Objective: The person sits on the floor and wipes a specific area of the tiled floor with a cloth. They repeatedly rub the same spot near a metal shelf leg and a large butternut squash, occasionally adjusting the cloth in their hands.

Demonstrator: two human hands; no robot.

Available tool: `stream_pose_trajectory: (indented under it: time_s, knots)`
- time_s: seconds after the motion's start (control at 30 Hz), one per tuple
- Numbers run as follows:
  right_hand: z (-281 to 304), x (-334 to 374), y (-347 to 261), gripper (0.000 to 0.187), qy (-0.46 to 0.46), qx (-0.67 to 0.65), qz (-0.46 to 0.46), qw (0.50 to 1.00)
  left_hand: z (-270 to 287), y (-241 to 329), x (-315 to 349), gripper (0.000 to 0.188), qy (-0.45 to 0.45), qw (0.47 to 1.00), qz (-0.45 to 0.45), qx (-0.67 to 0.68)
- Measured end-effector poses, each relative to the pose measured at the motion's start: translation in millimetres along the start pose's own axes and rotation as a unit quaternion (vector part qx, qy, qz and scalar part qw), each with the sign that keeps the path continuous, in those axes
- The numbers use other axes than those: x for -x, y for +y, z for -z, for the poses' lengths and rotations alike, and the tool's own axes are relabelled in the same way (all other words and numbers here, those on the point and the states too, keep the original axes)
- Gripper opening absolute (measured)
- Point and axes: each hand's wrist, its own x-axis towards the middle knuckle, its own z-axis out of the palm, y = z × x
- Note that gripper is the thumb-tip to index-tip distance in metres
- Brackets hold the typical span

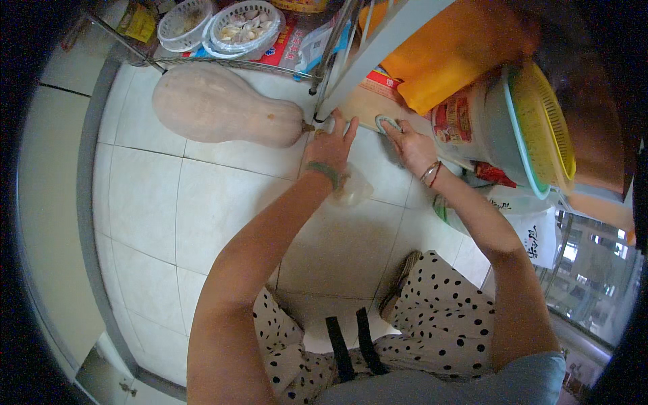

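My right hand (410,147) is closed around a pale green-white folded pad (387,123), perhaps a cloth or sponge, against the front edge of a low beige board (361,108). To its left, my left hand (328,147) has its fingers spread, the tips by the board's left end and the foot of a white rack post (341,88). What the left fingertips touch is hard to make out. A large pale tan squash (226,104) lies on the tiles with its stem beside my left hand. Under my left wrist sits a small translucent plastic bag or tub (354,191).
White baskets, one with garlic cloves (246,28), stand on a wire shelf (236,65) at the far left. At right are a white bucket (466,120), a light-blue basin (516,135), a yellow colander (550,125) and plastic bags (526,229). An orange bag (439,54) hangs above the board.
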Motion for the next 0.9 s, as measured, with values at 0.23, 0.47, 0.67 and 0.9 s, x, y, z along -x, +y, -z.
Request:
stream_pose_trajectory:
  time_s: [0.23,0.47,0.67,0.9]
  knots:
    - [-9.0,-55.2,-29.0,0.047,0.041,-0.036,0.059,0.997,-15.4,-3.5,-0.7,0.067,0.056,0.998,-0.006,0.014]
    - [7.5,-11.3,-0.7,0.051,-0.044,0.008,0.048,0.998,-4.1,-4.8,7.6,0.065,0.025,1.0,0.005,-0.007]
    - [2.5,-45.3,-27.5,0.05,-0.001,-0.011,0.068,0.998,-12.6,-2.1,0.6,0.061,-0.012,0.999,0.01,0.04]
    - [12.0,-7.7,-1.7,0.052,-0.038,0.003,0.06,0.997,-11.6,-11.1,9.5,0.06,0.044,0.999,-0.004,0.005]
